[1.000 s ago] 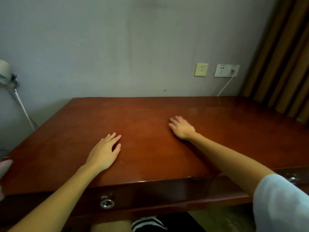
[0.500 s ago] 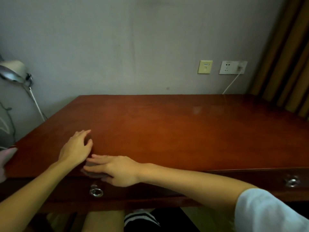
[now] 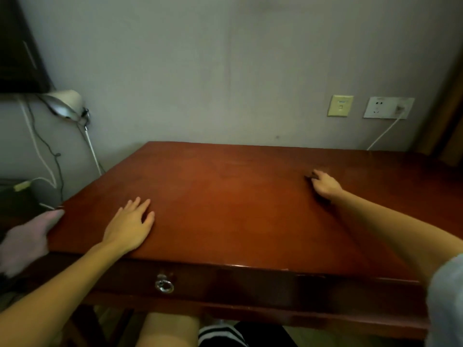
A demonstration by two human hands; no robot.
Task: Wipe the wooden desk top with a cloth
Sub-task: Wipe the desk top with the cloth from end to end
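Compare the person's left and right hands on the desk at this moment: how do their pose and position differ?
The left hand lies flat and spread near the front edge of the desk top; the right hand reaches farther back and to the right. The left fingers are straight; the right fingers curl down, with something dark at their tips that is too blurred to identify. Both rest on the wood with bare forearms.

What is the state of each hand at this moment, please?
Left hand: open, flat on the desk top, holding nothing.
Right hand: fingers curled on the desk; something dark at their tips, but a cloth cannot be told.
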